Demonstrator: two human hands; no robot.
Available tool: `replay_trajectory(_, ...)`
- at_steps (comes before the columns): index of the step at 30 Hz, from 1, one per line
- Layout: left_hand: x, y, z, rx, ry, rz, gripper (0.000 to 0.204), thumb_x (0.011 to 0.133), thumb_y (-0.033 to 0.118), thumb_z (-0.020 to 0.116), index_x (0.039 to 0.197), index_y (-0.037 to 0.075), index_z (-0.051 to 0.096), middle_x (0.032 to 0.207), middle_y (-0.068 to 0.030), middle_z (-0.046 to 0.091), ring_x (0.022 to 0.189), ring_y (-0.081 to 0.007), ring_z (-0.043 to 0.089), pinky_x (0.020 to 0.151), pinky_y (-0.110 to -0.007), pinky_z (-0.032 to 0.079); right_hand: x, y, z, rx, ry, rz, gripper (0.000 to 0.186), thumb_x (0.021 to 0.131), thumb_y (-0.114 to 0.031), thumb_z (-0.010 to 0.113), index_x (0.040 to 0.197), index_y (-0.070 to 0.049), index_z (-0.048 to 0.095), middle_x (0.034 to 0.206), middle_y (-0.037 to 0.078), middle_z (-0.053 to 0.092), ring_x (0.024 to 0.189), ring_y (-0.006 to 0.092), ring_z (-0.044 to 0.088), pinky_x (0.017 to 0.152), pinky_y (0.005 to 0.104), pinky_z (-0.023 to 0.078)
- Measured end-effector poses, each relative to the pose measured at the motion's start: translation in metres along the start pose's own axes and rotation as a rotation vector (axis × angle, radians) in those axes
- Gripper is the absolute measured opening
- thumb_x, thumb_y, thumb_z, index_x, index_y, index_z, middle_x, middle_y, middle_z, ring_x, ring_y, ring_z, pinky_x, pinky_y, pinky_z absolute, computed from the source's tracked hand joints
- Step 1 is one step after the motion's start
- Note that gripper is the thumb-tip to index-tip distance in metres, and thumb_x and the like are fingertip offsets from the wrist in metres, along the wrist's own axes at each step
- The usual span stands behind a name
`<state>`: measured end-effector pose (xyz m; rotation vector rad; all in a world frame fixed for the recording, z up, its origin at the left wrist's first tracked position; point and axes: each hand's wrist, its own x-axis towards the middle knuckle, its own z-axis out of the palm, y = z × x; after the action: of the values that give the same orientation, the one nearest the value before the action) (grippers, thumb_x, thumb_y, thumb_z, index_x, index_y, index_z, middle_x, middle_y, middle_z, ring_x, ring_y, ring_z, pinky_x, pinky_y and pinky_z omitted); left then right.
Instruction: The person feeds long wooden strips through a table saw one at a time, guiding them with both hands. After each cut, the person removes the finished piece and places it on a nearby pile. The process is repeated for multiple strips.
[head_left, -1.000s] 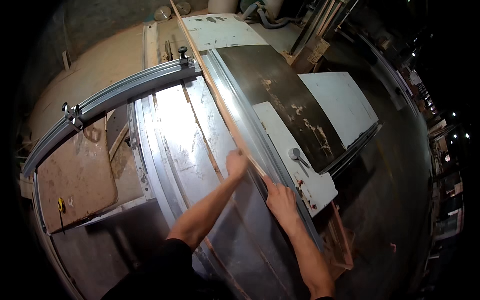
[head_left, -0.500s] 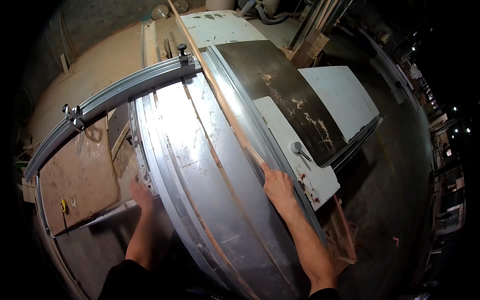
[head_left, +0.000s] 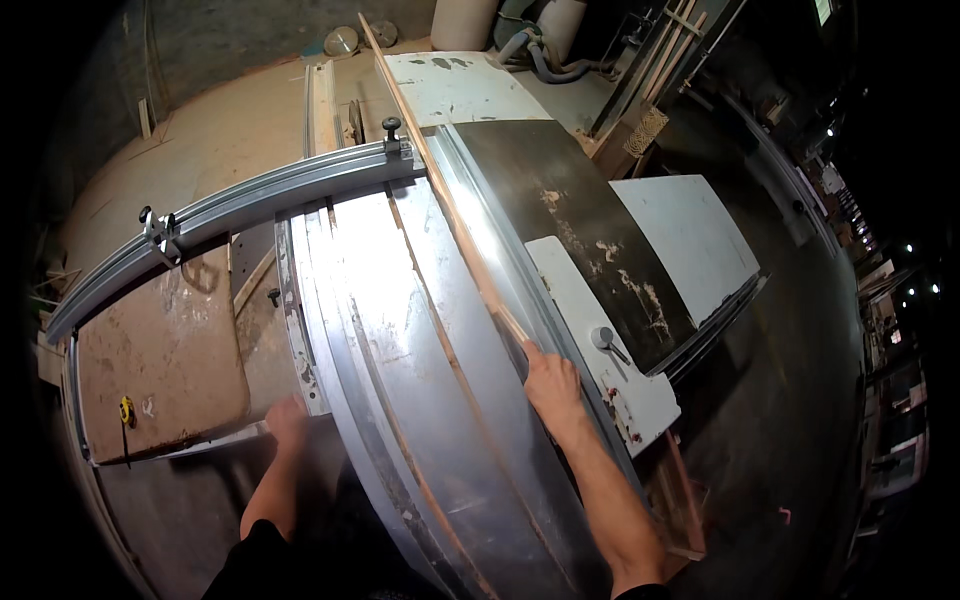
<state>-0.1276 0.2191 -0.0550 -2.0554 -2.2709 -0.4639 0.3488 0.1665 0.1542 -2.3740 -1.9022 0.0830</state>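
Observation:
My right hand (head_left: pixel 552 383) is closed around a short wooden stick (head_left: pixel 512 325), index finger stretched along it. The stick's front end meets the near end of a long, thin wood strip (head_left: pixel 452 215), though the exact contact is too small to tell. That strip lies along a metal fence (head_left: pixel 500 262) on the silvery saw table (head_left: pixel 395 300) and reaches past its far side. To the left, my left hand (head_left: pixel 288 418), slightly blurred, is closed at the metal frame rail (head_left: pixel 240 434) beside the table's edge; its fingertips are hidden.
A crosswise aluminium rail (head_left: pixel 270 185) with black knobs spans the table's far side. A brown board (head_left: pixel 165 355) bears a yellow tape measure (head_left: pixel 127 410) at left. A lever (head_left: pixel 605 340) sits on the white plate at right. Bins and hoses (head_left: pixel 545 60) stand behind.
My right hand has pushed forward along the fence, and the wood strip has slid away from me with it. My left hand stays by the frame rail. The whole view has shifted slightly.

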Motion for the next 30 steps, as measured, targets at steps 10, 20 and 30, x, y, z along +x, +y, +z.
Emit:
replay_trajectory(10,0.004,0.0,0.006,0.033,-0.005,0.002,0.039,0.092,0.028,0.049,0.065,0.005,0.066,0.066,-0.0203,0.064,0.062,-0.0403,0.062,0.06,-0.053,0.048,0.032,-0.015,0.007,-0.012,0.02,-0.021,0.036,0.086,-0.004,0.052,0.122,-0.008,0.059,0.078,0.026,0.067,0.078,0.0452,0.068,0.067,0.0549,0.055)
replay_trajectory(20,0.001,-0.017,0.032,0.09,0.084,0.052,0.04,0.093,0.029,0.049,0.065,0.005,0.066,0.065,-0.0214,0.064,0.06,-0.0407,0.063,0.06,-0.053,0.049,0.068,-0.026,0.013,-0.009,0.078,-0.063,0.025,0.085,-0.002,0.052,0.108,-0.006,0.06,0.074,0.026,0.066,0.075,0.0464,0.067,0.067,0.0551,0.055)
replay_trajectory(30,0.01,-0.005,0.026,0.069,0.061,0.03,0.039,0.092,0.028,0.048,0.064,0.005,0.065,0.064,-0.02,0.063,0.062,-0.0402,0.063,0.061,-0.052,0.049,0.094,-0.026,0.023,-0.082,0.045,-0.087,0.021,0.091,-0.011,0.048,0.107,-0.007,0.061,0.08,0.019,0.069,0.076,0.0397,0.069,0.067,0.0504,0.056)
